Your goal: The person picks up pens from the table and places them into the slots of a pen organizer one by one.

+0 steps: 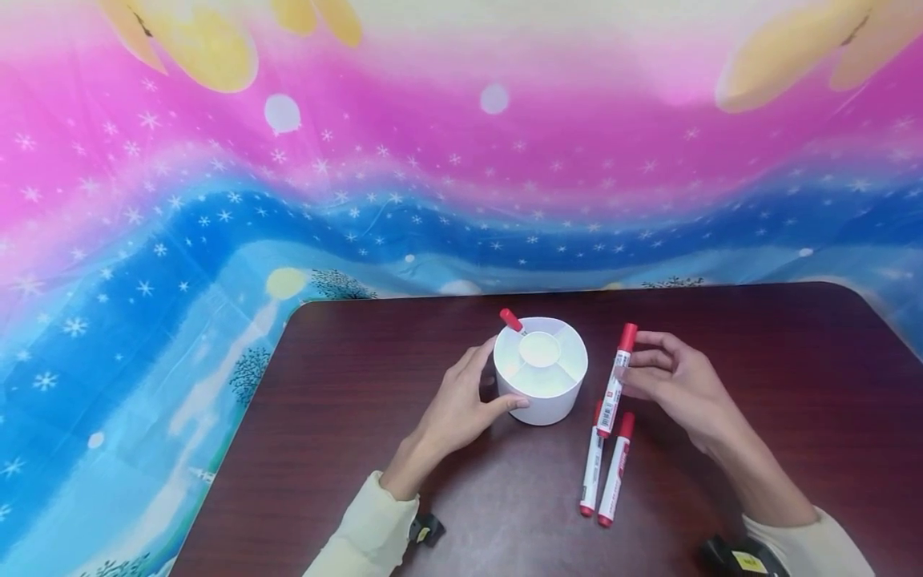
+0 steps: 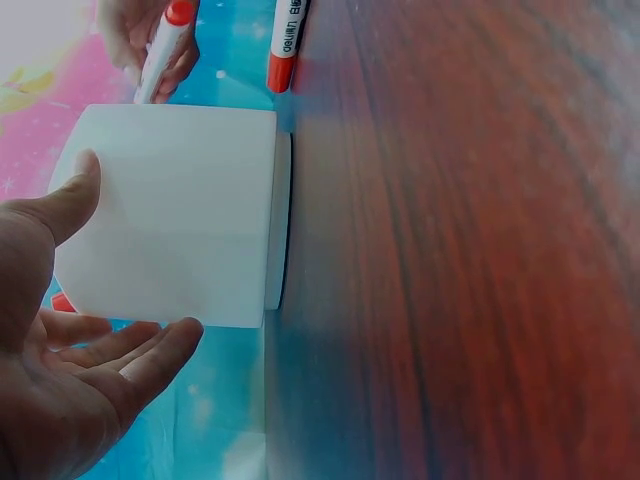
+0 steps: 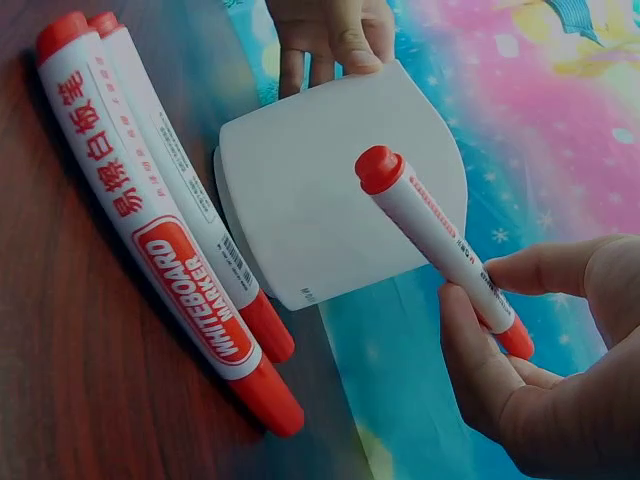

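A round white pen holder with compartments around a central cup stands on the table. My left hand holds it from the left, thumb on the near wall and fingers round the far side. A red-capped marker leans in its back-left compartment. To the right, my right hand pinches a white whiteboard marker between thumb and fingers, its red cap pointing up and slightly right in the head view. Below it, two more red-and-white whiteboard markers lie side by side on the tabletop.
The dark wooden table has rounded far corners. Behind it hangs a pink and blue cloth with snowflakes. Black straps with yellow labels sit at both wrists, beside pale sleeves.
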`<state>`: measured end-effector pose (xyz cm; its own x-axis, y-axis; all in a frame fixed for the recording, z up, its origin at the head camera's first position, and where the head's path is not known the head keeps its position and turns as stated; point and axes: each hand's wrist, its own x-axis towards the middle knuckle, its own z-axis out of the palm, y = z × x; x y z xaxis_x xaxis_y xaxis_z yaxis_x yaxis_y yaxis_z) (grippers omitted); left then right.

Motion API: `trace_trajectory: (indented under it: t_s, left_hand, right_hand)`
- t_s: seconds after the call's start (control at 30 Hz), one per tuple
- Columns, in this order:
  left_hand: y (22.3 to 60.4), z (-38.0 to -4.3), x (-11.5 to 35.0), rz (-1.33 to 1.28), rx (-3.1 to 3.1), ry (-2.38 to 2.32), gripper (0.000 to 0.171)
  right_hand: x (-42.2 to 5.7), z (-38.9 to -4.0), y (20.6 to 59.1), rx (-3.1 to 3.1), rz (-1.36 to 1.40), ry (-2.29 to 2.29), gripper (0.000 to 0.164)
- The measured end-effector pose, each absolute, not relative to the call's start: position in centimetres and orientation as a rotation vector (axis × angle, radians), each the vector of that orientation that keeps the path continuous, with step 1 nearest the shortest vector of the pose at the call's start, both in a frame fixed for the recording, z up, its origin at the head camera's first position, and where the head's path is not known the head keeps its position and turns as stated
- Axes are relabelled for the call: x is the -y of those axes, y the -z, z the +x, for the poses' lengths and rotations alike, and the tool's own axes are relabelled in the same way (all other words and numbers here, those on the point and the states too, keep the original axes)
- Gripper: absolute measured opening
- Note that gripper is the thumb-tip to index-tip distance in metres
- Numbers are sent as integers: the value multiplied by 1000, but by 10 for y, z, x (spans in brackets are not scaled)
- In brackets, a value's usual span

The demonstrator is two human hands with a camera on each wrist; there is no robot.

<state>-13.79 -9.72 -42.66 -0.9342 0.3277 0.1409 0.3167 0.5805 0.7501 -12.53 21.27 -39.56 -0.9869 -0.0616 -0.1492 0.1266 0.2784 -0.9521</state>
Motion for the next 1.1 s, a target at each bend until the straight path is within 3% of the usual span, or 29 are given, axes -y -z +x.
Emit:
trace_trajectory:
  t_s: [1.1]
  left_hand:
    - [426, -137, 95, 553, -2709, -1405, 97]
  right_hand:
    - [-195, -137, 371, -2383, -18, 1883, 71]
